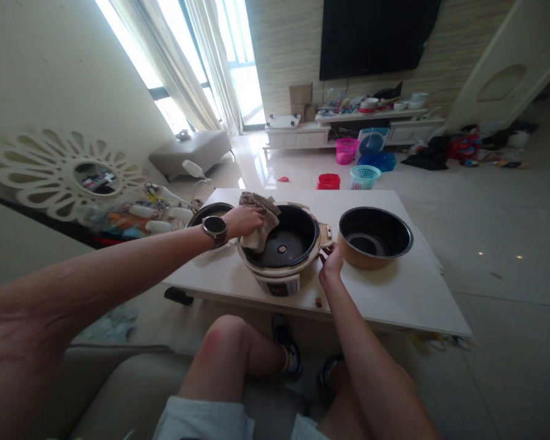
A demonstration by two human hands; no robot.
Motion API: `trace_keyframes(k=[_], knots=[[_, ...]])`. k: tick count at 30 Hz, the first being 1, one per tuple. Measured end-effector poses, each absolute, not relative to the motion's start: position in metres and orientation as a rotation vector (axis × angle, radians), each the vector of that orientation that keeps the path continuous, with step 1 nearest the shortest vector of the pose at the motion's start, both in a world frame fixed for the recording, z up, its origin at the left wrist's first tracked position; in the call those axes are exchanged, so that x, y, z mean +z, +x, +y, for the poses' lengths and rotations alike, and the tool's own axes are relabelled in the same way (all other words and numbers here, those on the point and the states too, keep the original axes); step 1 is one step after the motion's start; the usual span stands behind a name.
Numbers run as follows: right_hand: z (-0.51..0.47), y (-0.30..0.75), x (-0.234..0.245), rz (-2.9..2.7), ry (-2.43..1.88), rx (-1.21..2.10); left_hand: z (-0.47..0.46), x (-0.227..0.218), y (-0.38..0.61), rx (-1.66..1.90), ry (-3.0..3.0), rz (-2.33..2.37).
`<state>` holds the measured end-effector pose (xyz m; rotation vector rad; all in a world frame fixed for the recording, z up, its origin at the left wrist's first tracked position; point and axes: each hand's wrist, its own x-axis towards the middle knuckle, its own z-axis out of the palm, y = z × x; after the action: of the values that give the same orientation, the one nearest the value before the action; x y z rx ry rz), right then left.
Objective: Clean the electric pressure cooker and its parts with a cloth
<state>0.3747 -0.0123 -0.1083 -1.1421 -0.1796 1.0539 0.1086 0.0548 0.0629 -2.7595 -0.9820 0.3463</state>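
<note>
An open rice cooker (pixel 297 272) stands in the middle of a low white table (pixel 394 293). My left hand (pixel 244 220), with a watch on the wrist, is closed on a beige cloth (pixel 262 227) and presses it over the cooker's left rim and into its dark inside. My right hand (pixel 332 260) rests against the cooker's right side by the handle, its fingers curled on the rim. The removed inner pot (pixel 374 237) sits on the table just right of that hand.
The cooker's lid (pixel 208 214) lies behind my left wrist. Plastic baskets (pixel 364 176) and a red tub (pixel 329 181) stand on the floor beyond the table. A TV stand (pixel 348 125) lines the far wall. My knees are under the table's near edge.
</note>
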Motion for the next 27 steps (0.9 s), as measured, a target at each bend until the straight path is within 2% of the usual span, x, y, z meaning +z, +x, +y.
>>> trace_keyframes(k=[4,8,13,18,20,23,27], knots=[[-0.011,0.374,-0.109,-0.178,-1.166,1.058,0.062,0.067,0.108,0.315,-2.667,-1.1],[-0.011,0.373,-0.111,-0.207,-1.158,1.044,0.053,0.039,0.115,0.327,-2.68,-1.328],[-0.011,0.373,-0.113,-0.207,-1.161,1.051,0.06,0.02,0.139,0.003,-2.689,-1.614],[-0.01,0.374,-0.114,-0.193,-1.176,1.043,0.068,0.029,0.178,-0.175,-2.886,-1.456],[-0.009,0.374,-0.114,-0.187,-1.177,1.044,0.064,0.026,0.196,-0.096,-3.036,-1.327],[-0.009,0.375,-0.114,-0.181,-1.18,1.06,0.05,0.012,0.215,0.248,-3.261,-1.178],[-0.011,0.377,-0.112,-0.195,-1.183,1.07,0.037,-0.001,0.206,0.558,-3.233,-1.104]])
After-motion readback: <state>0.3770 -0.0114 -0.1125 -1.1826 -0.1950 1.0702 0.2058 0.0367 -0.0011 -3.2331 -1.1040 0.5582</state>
